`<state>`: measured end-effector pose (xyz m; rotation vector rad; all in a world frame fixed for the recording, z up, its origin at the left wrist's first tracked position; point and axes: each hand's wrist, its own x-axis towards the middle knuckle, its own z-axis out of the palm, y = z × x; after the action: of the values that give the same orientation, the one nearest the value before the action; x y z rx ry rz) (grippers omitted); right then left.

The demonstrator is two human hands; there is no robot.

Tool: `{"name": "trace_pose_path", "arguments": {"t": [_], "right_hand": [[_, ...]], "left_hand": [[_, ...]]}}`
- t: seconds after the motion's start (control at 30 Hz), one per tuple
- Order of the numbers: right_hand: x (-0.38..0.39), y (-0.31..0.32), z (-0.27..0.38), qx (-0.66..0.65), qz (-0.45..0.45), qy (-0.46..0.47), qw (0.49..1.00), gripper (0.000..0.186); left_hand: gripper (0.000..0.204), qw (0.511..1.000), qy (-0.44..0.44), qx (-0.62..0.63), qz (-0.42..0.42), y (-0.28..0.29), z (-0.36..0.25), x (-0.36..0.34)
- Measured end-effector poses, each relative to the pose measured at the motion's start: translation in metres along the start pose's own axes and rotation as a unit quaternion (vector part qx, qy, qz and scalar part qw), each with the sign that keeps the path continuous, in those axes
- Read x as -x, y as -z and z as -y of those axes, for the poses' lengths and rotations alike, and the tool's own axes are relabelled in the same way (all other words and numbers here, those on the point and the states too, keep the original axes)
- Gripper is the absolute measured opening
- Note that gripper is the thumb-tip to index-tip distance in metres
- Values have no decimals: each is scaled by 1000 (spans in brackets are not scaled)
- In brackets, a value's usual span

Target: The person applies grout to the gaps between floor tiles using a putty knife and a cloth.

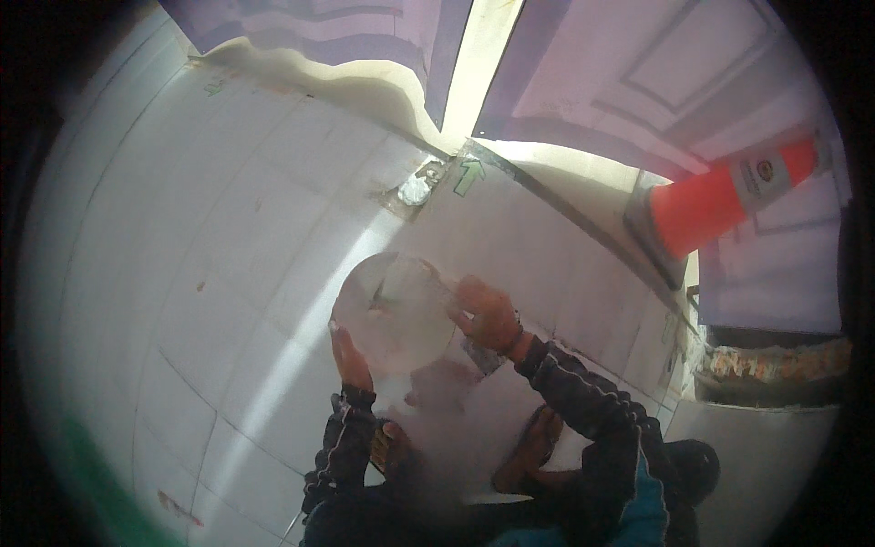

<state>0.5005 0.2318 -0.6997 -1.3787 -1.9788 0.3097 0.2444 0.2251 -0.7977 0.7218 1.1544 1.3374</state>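
Note:
A round, pale, hazy tub-like thing is in front of me, between my two hands. Whether it is a bucket, a basin or a lid cannot be made out. My left hand lies along its lower left rim, fingers stretched up its side. At the right rim, my right hand is bent, with thumb and fingers closed at the edge. A small greenish, reddish mark shows within the round shape. Just below my right hand is a dark grey patch on the floor.
Pale floor tiles spread around, crossed by a sunlight strip. A whitish lump sits in a broken floor spot beside a green arrow mark. An orange cone lies at right, by purple sheeting. My feet are close below.

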Motion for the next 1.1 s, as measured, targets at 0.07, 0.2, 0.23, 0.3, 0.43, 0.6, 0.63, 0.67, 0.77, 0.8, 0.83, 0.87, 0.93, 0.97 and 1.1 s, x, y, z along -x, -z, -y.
{"name": "trace_pose_path", "arguments": {"t": [0.07, 0.2, 0.23, 0.3, 0.43, 0.6, 0.63, 0.67, 0.77, 0.8, 0.83, 0.87, 0.93, 0.97, 1.1], "right_hand": [[-21, 2, -14, 36, 40, -54, 997, 25], [-71, 0, -40, 14, 0, -91, 996, 27], [-81, -4, -50, 17, -23, -90, 996, 26], [-100, -14, -71, 24, -44, -93, 994, 25], [-124, -46, -105, 42, -101, -84, 990, 28], [-109, -81, -137, 226, -13, -50, 973, 33], [-106, -85, -136, 229, -19, -61, 971, 33], [-103, -88, -136, 232, -26, -73, 970, 34], [-98, -82, -131, 225, -53, -87, 969, 34], [-95, -82, -129, 226, -52, -88, 969, 34], [-95, -79, -126, 211, -60, -82, 972, 34], [-95, -77, -123, 195, -67, -76, 975, 35], [-97, -85, -130, 233, -52, -53, 970, 35], [-98, -89, -133, 267, -33, -32, 963, 36], [-110, -95, -134, 219, -54, -52, 973, 37]], "left_hand": [[49, 1000, -4, -22, 0, -8, 1, -24], [49, 997, 35, -54, -31, -19, -10, -59], [49, 997, 36, -54, -32, -14, -7, -68], [50, 999, -1, 15, -36, -8, -7, -84], [55, 999, 3, 7, -52, 21, -9, -89], [57, 997, 29, -7, -72, 42, -9, -84], [57, 997, 33, 16, -70, 41, -13, -83], [57, 996, 36, 39, -67, 41, -13, -83], [58, 992, 81, 62, -79, 44, -9, -81], [58, 991, 82, 62, -80, 44, -7, -78], [58, 987, 105, 58, -106, 40, -6, -78], [59, 981, 129, 53, -133, 36, -6, -77], [59, 984, 121, 77, -106, 28, -8, -77], [59, 985, 115, 98, -82, 24, -10, -77], [59, 980, 140, 95, -110, 21, -18, -78]]}}
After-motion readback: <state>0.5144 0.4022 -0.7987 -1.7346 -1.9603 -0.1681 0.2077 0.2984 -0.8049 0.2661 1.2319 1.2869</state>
